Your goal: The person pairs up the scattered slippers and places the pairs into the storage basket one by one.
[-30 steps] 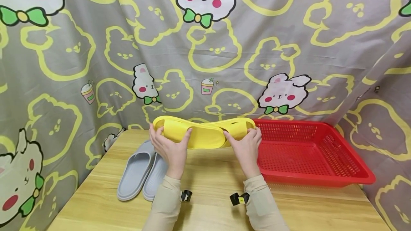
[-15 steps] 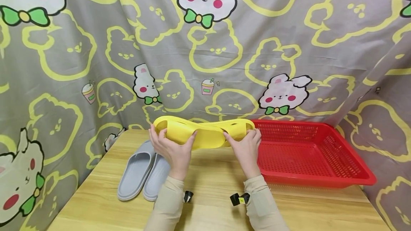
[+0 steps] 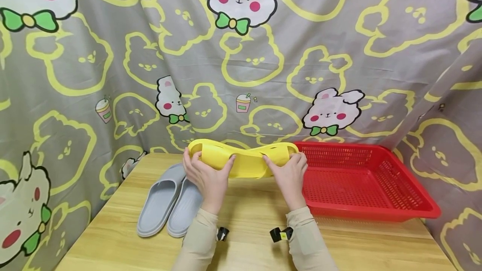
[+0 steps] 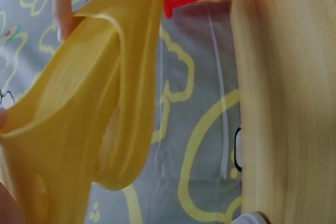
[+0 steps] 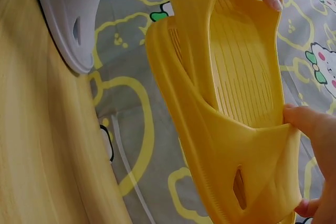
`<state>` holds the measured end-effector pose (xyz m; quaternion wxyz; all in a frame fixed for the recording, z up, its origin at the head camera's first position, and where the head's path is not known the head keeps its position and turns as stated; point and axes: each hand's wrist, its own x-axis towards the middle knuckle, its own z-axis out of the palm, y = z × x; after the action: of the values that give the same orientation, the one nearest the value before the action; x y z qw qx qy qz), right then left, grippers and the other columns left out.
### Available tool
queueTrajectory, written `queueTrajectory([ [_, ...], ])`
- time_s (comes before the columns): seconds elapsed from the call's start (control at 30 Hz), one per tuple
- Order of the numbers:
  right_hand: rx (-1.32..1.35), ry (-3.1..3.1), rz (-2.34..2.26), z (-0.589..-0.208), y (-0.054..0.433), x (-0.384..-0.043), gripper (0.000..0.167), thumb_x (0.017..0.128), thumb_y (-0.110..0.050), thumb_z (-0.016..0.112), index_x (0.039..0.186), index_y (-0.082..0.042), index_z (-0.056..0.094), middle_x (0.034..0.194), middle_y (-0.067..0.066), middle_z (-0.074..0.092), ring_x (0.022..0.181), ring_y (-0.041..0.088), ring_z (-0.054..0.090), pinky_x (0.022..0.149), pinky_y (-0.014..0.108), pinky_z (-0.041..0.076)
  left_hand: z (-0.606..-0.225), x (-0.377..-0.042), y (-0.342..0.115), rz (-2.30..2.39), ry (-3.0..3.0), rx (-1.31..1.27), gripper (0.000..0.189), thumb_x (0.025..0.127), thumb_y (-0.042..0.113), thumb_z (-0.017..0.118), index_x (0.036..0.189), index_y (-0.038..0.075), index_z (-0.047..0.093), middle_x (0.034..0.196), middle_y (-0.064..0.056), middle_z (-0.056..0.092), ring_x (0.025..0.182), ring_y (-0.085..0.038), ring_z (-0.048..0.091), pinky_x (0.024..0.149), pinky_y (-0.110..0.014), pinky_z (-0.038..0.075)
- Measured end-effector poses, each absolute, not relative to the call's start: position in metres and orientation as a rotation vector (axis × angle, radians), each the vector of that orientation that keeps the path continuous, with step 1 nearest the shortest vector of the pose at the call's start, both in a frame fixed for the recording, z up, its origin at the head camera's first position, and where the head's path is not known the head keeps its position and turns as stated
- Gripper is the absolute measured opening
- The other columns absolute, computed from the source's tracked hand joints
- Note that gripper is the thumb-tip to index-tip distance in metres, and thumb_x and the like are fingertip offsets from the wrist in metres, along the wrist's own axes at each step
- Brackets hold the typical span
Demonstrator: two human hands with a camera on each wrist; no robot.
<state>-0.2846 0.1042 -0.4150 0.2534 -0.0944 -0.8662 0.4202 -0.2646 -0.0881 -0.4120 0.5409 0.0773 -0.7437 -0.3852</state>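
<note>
In the head view, two yellow slippers are held up above the table, lying against each other with their toes pointing opposite ways. My left hand point(image 3: 208, 181) grips the left slipper point(image 3: 214, 156) by its toe end, thumb on the strap's edge. At the other end my right hand point(image 3: 288, 178) holds the right slipper point(image 3: 279, 153) around its strap, the thumb along the strap edge. The right wrist view shows that yellow slipper's ribbed footbed point(image 5: 244, 72) and slotted strap. Both slippers overlap at the heels. The palms face the slippers, and some fingers are hidden behind the toes.
A pair of grey slippers point(image 3: 158, 200) stands on the wooden table point(image 3: 248, 212) at the left, partly behind the left forearm. To the right is a red perforated basket point(image 3: 370, 212), close beside the right hand. A patterned grey curtain point(image 3: 260, 91) hangs behind the table.
My left hand has moved a little to the right with its slipper, so the two yellow slippers overlap further. The right hand stays nearly in place.
</note>
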Motion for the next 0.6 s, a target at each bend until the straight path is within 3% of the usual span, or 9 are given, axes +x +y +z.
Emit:
queueTrajectory([
  [0.27, -0.258, -2.268, 1.148, -0.4173, 0.105, -0.2872, 0.087, 0.069, -0.063, 0.078, 0.111, 0.003, 0.04, 0.139, 0.026, 0.028, 0.122, 0.041, 0.032, 0.103, 0.052, 0.033, -0.4101, -0.264, -0.0912, -1.032, -1.844, 0.169, 0.091, 0.058, 0.054, 0.089, 0.111, 0.0, 0.038, 0.154, -0.022, 0.021, 0.142, -0.035, 0.024, 0.114, -0.05, 0.027],
  [0.6, -0.262, -2.137, 1.183, -0.4187, 0.1034, -0.2886, 0.083, 0.068, -0.06, 0.08, 0.107, 0.001, 0.04, 0.143, 0.025, 0.028, 0.126, 0.041, 0.03, 0.107, 0.05, 0.029, -0.4109, -0.2633, -0.0848, -1.038, -1.893, 0.219, 0.093, 0.057, 0.051, 0.091, 0.111, -0.001, 0.037, 0.152, -0.026, 0.02, 0.14, -0.039, 0.021, 0.114, -0.05, 0.024],
])
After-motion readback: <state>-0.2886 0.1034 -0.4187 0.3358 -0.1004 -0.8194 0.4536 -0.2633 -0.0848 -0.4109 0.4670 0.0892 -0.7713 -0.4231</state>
